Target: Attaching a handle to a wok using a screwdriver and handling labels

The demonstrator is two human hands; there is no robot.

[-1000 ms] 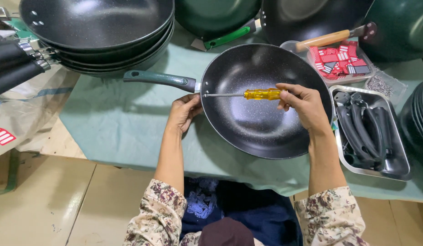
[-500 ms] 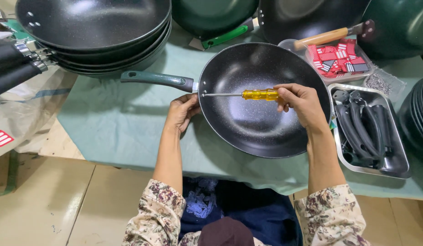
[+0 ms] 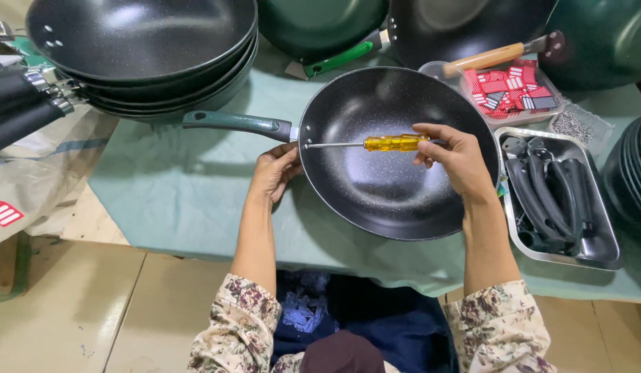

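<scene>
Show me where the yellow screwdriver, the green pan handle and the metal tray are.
yellow screwdriver [image 3: 393, 143], head view, on its clear yellow grip.
green pan handle [image 3: 234, 123], head view, on its middle.
metal tray [image 3: 614, 242], head view, on its right rim.

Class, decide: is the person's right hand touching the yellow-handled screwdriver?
Touching. The head view shows the right hand with its fingers wrapped around the end of the screwdriver handle, over the black pan.

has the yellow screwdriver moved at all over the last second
No. The yellow screwdriver lies level across the black pan, tip at the handle joint as before, in the right hand.
</scene>
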